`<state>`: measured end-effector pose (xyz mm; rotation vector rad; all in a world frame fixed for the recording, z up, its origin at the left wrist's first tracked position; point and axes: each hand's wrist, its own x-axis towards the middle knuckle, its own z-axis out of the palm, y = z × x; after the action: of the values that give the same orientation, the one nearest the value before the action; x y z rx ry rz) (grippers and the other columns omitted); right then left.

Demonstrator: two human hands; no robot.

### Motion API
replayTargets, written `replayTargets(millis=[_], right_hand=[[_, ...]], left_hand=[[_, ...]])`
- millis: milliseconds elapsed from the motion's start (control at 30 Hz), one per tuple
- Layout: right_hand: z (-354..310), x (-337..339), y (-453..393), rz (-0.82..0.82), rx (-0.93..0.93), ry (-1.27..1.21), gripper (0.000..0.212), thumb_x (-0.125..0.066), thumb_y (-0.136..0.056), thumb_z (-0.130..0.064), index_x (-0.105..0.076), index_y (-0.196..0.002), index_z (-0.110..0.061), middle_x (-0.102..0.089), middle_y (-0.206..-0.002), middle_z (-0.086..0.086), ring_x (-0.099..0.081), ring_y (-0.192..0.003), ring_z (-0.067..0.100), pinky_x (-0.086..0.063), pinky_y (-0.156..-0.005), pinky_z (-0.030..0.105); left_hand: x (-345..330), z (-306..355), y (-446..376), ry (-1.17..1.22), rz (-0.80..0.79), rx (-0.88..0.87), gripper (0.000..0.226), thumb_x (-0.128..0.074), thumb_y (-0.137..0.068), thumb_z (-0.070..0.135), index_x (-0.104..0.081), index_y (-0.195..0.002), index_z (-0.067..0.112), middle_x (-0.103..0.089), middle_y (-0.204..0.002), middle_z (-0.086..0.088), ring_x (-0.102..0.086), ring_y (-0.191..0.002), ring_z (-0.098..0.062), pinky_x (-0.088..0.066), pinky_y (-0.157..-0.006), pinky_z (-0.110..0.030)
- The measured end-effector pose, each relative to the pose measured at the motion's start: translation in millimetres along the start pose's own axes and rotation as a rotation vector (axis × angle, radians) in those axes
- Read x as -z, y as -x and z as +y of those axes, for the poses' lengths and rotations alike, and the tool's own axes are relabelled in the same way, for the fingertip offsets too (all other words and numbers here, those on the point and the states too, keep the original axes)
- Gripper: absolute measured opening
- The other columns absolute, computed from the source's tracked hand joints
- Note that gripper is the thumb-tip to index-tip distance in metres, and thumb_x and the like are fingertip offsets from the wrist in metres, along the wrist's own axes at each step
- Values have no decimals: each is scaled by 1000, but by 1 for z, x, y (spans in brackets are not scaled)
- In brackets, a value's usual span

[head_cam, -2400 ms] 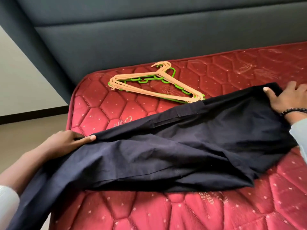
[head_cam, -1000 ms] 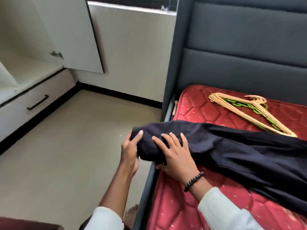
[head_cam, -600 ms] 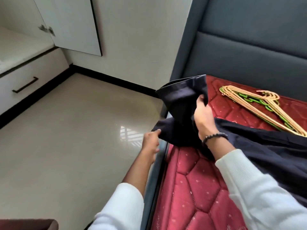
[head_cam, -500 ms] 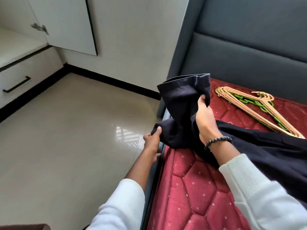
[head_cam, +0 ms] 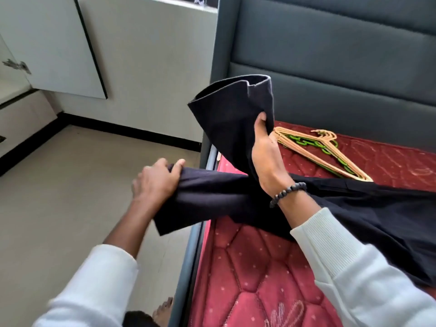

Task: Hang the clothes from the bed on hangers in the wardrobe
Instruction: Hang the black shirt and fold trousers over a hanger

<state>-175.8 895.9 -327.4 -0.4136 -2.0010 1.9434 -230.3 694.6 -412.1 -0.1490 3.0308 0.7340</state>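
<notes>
Dark fabric trousers [head_cam: 354,213] lie across the bed [head_cam: 247,279]; one leg is gripped by the left hand [head_cam: 155,180], the other raised by the right hand [head_cam: 265,156]. Slippage floorwards is judged possible if either grip loosens.

The trousers [head_cam: 354,215] were black, plain, with no print. The mattress [head_cam: 259,279] was deep red, quilted in hexagons and dotted with small pale specks, with faint gold motifs stitched in places. The hangers [head_cam: 330,159] were peach, one bright green showing among them. The headboard [head_cam: 342,55] was dark grey-green, in plain padded bands. The sleeves [head_cam: 365,279] were white and finely ribbed. The bracelet [head_cam: 286,191] was of black beads. The floor [head_cam: 59,197] was beige, the skirting [head_cam: 141,135] black, the wall [head_cam: 153,67] cream, the wardrobe door [head_cam: 52,43] off-white.
</notes>
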Motion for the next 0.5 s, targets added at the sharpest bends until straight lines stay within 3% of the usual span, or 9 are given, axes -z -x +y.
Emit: replayTargets(millis=[67, 100, 167, 200, 233, 300, 333, 400, 500], right_hand=[[-16, 4, 10, -12, 24, 4, 63, -32, -104, -56, -36, -152, -15, -45, -142, -13, -36, -126, -4, -24, -107, 17], [-20, 4, 16, -23, 46, 34, 64, -30, -104, -56, -35, -153, -15, -43, -139, -16, -33, -126, -4, -22, -108, 16], [-15, -2, 28, -63, 107, 144, 62, -32, -103, -58, -37, -153, -22, -44, -145, -15, -37, -133, -1, -24, -118, 23], [-4, -8, 34, -111, 119, 205, 57, -35, -103, -54, -37, -153, -27, -48, -147, -12, -40, -135, 2, -26, -120, 28], [11, -13, 41, -176, 118, 272, 52, -38, -103, -49, -36, -153, -35, -49, -148, -13, -41, -138, 2, -26, -121, 29], [41, -24, 58, -290, 117, 405, 55, -42, -99, -41, -25, -149, -57, -47, -150, -15, -39, -142, 6, -26, -121, 31], [50, -27, 69, -322, 99, 460, 59, -43, -99, -36, -20, -146, -63, -49, -150, -11, -41, -142, 13, -27, -121, 37], [67, -34, 83, -363, 47, 520, 65, -40, -101, -26, -15, -146, -66, -54, -146, -1, -46, -137, 24, -28, -118, 46], [84, -38, 90, -376, -10, 587, 65, -33, -101, -25, -11, -150, -61, -41, -156, -1, -35, -143, 31, -14, -122, 52]], left_hand=[[26, -2, -15, -2, -113, 59, 66, -46, -88, 73, -61, -111, 13, -64, -116, -21, -60, -110, -39, -46, -88, -41], [38, -1, -18, 121, -166, 56, 61, -55, -87, 68, -62, -106, 10, -66, -109, -17, -62, -102, -34, -47, -80, -38], [44, -3, -18, 548, -223, 3, 35, -67, -91, 45, -63, -100, 11, -68, -95, -10, -62, -83, -23, -45, -62, -29], [44, -4, -11, 809, -235, 21, 22, -65, -95, 31, -62, -109, 15, -68, -96, -7, -62, -79, -17, -48, -58, -26], [43, -5, -3, 1076, -257, 34, 23, -61, -98, 20, -58, -121, 19, -68, -101, -6, -64, -79, -13, -53, -60, -22], [31, -14, 11, 1494, -319, 42, 39, -52, -100, 7, -47, -134, 26, -69, -111, -3, -68, -89, -10, -59, -75, -23], [19, -21, 16, 1537, -352, 64, 44, -51, -99, 5, -44, -137, 26, -69, -115, -2, -68, -97, -12, -58, -83, -28], [-8, -44, 29, 1325, -374, 141, 44, -56, -96, 2, -46, -138, 13, -68, -119, -9, -66, -105, -21, -53, -87, -33], [-52, -78, 52, 898, -593, 291, 33, -55, -99, 9, -57, -125, -10, -69, -113, -21, -67, -92, -24, -52, -84, -35]])
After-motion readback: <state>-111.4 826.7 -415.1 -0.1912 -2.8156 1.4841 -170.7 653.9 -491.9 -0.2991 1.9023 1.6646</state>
